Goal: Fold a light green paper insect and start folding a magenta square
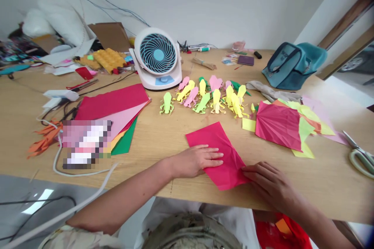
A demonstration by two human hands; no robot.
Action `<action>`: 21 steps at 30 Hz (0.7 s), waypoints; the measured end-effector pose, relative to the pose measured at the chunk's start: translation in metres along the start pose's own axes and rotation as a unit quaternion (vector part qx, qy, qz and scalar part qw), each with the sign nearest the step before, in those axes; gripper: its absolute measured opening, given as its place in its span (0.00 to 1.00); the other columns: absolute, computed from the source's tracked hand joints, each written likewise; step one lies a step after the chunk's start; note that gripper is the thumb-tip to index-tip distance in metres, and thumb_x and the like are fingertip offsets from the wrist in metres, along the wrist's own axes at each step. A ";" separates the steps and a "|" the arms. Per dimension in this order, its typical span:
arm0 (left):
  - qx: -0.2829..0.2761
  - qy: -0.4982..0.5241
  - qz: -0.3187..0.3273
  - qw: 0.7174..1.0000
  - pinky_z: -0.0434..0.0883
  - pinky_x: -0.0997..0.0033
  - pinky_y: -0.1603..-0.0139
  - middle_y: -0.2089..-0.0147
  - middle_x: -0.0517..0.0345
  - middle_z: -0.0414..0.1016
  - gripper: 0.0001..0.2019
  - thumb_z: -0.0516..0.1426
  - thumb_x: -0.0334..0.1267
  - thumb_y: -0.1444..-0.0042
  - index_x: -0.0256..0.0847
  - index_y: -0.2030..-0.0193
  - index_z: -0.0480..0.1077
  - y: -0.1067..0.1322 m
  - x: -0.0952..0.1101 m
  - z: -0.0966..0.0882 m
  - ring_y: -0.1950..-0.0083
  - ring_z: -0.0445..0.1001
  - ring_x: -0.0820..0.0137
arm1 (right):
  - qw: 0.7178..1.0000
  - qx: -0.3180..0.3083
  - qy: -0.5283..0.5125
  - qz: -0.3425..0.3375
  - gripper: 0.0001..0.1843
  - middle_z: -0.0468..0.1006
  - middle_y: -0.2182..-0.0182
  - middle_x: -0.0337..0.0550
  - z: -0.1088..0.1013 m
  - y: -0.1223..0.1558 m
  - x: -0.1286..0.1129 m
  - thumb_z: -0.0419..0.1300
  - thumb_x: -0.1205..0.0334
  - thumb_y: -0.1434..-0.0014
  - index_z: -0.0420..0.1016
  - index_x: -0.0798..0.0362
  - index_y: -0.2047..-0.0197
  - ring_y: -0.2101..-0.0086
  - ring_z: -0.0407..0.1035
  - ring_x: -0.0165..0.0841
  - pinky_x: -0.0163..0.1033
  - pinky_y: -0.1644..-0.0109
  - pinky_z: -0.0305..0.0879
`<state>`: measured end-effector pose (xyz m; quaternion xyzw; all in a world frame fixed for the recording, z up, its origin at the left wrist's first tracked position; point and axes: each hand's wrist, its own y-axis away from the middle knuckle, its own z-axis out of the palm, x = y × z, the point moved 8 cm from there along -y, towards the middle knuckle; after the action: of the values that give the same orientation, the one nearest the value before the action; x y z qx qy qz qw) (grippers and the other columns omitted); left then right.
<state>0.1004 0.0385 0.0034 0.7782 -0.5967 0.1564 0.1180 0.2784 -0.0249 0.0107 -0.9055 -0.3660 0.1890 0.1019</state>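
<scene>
A folded pink-red paper sheet (219, 151) lies on the wooden table (163, 132) near its front edge. My left hand (196, 160) rests flat on the sheet's left side, fingers stretched out and together. My right hand (270, 184) presses fingertips onto the sheet's lower right corner, fingers spread. Neither hand holds anything up. Behind the sheet stands a row of several small folded paper insects (204, 99) in yellow, green and pink.
A stack of coloured sheets (117, 113) lies left. A small white fan (157, 59) stands at the back. Creased pink and yellow papers (284, 124) lie right, scissors (360, 155) at the far right, a blue bag (292, 64) behind. Cables and clutter fill the left.
</scene>
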 end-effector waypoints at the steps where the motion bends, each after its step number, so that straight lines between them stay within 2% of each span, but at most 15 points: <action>1: 0.002 0.004 0.004 1.000 0.55 0.52 0.27 0.26 0.51 0.57 0.24 0.48 0.32 0.32 0.44 0.30 0.62 0.000 0.001 0.000 0.24 0.54 0.62 | 1.000 0.003 -0.001 0.002 0.15 0.81 0.54 0.49 -0.001 0.002 0.001 0.53 0.67 0.32 0.76 0.49 0.47 0.58 0.75 0.38 0.45 0.53 0.74; 10: -0.024 0.045 0.007 0.999 0.53 0.48 0.26 0.24 0.51 0.53 0.25 0.49 0.35 0.31 0.45 0.28 0.57 0.001 0.002 0.001 0.23 0.49 0.61 | 1.000 0.004 -0.007 0.011 0.13 0.79 0.53 0.46 -0.007 0.010 -0.004 0.56 0.66 0.32 0.75 0.49 0.46 0.57 0.74 0.35 0.41 0.52 0.71; 16: -0.032 0.048 -0.001 0.998 0.51 0.49 0.25 0.24 0.53 0.52 0.25 0.50 0.34 0.32 0.46 0.28 0.58 0.000 0.002 0.000 0.22 0.48 0.61 | 0.999 0.033 0.001 0.037 0.10 0.79 0.57 0.46 -0.024 0.016 -0.004 0.57 0.67 0.33 0.75 0.50 0.50 0.58 0.73 0.36 0.43 0.54 0.69; 18: -0.026 0.054 -0.003 0.998 0.51 0.50 0.25 0.24 0.53 0.52 0.24 0.49 0.36 0.31 0.47 0.29 0.59 0.000 0.001 -0.001 0.23 0.49 0.61 | 0.998 0.047 0.006 0.033 0.10 0.79 0.55 0.48 -0.030 0.012 -0.009 0.60 0.66 0.35 0.74 0.51 0.50 0.57 0.72 0.38 0.45 0.53 0.68; 21: -0.008 0.061 -0.005 0.998 0.51 0.50 0.26 0.25 0.52 0.54 0.23 0.49 0.37 0.31 0.48 0.30 0.61 -0.001 0.001 -0.002 0.23 0.51 0.61 | 0.998 0.053 0.014 0.018 0.16 0.78 0.53 0.51 -0.029 -0.005 -0.021 0.64 0.61 0.38 0.71 0.53 0.47 0.55 0.71 0.41 0.47 0.52 0.67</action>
<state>0.1009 0.0386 0.0055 0.7694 -0.5854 0.1983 0.1612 0.2736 -0.0374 0.0442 -0.9077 -0.3379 0.1972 0.1514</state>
